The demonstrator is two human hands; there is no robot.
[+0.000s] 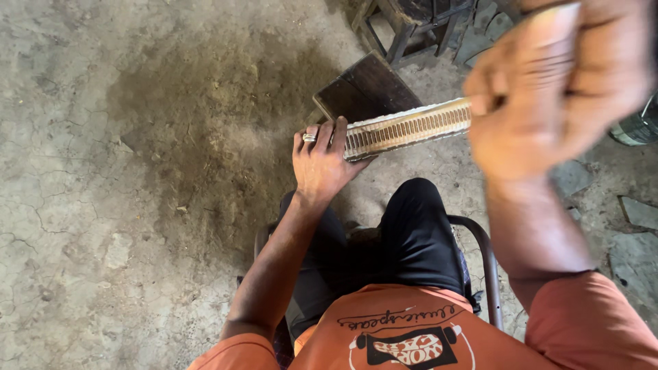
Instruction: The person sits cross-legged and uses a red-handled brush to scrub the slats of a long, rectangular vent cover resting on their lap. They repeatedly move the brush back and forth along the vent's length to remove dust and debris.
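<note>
My left hand (321, 161), with a ring on one finger, grips the near end of a long flat strip (408, 127) with a pale edge and a row of small dark slots. The strip runs to the right, over a dark wooden board (363, 89) on the ground. My right hand (555, 82) is raised close to the camera and blurred. Its fingers are curled into a fist over the strip's far end. I cannot tell what it holds. I sit on a metal-framed chair (483, 253), knees in black trousers.
The ground is cracked, dusty concrete with a darker stained patch (205, 123) to the left. A dark wooden stool frame (411, 24) stands at the top. Flat grey stone pieces (637, 212) lie at the right, beside a round grey object (637, 127).
</note>
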